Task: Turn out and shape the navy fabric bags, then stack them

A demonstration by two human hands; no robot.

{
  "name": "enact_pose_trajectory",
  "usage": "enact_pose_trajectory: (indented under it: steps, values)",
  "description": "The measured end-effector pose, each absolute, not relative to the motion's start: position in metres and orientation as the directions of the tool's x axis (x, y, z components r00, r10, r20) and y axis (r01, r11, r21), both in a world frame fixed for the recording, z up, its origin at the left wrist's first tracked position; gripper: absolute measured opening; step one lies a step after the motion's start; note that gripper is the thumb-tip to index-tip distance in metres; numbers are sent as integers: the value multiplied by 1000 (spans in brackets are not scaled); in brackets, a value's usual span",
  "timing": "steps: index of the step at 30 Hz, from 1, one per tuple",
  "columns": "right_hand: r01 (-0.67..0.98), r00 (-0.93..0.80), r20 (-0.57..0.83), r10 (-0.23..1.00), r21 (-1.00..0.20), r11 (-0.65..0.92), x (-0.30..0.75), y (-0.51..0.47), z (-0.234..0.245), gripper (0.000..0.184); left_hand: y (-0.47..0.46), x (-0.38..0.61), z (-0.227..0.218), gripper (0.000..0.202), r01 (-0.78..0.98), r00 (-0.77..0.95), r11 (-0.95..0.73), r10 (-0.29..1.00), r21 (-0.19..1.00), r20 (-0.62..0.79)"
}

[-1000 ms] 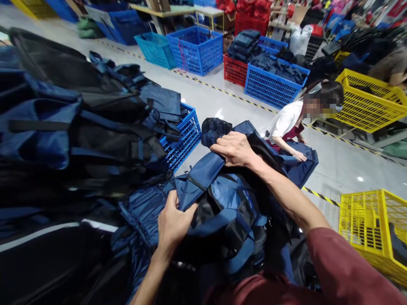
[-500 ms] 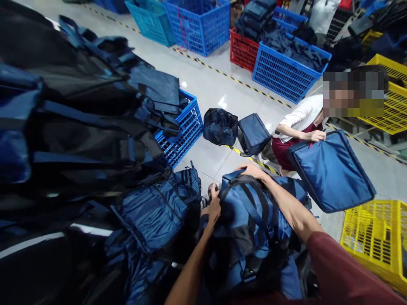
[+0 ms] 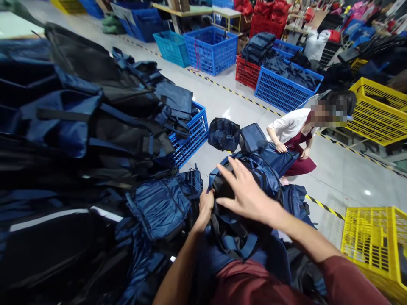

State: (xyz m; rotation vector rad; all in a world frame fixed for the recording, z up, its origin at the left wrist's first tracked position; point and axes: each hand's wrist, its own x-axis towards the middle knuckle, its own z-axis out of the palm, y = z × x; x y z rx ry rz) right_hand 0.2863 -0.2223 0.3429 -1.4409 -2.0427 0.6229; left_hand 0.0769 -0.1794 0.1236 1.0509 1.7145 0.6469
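A blue and black backpack [image 3: 269,176] stands in front of me, its straps and buckles hanging toward my body. My left hand [image 3: 206,205] is closed on its left edge. Above the bag's dark top panel, my right hand [image 3: 246,192] is open with fingers spread; whether the fingertips touch the fabric I cannot tell. To the left lies a crinkled blue bag [image 3: 163,209]. The backpack's lower part is lost in shadow and behind my arms.
Dark bags [image 3: 127,140] are heaped at left, beside a blue crate [image 3: 193,140]. Ahead, a co-worker [image 3: 289,127] bends over a blue bag [image 3: 276,159]. A yellow crate [image 3: 369,237] stands at right. More crates line the striped floor tape.
My right hand has lifted off the backpack's top edge and opened; my left hand now grips its edge. The backpack has turned. The co-worker has lowered the blue bag, and my view has tilted up.
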Motion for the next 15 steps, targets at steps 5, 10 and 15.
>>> enact_pose_trajectory:
  steps: [5,10,15]
  values:
    - [859,102,287,953,-508,62,299,-282,290,97,-187,72,133,63,328,-274,512,856,794,-439]
    - [801,385,191,903,-554,-225,400,-258,293,53,-183,75,138,52,257,-292,504,854,825,-431]
    - [691,640,-79,764,-376,-617,479,-205,249,49,-178,90,143,47,107,-280,495,847,862,-452]
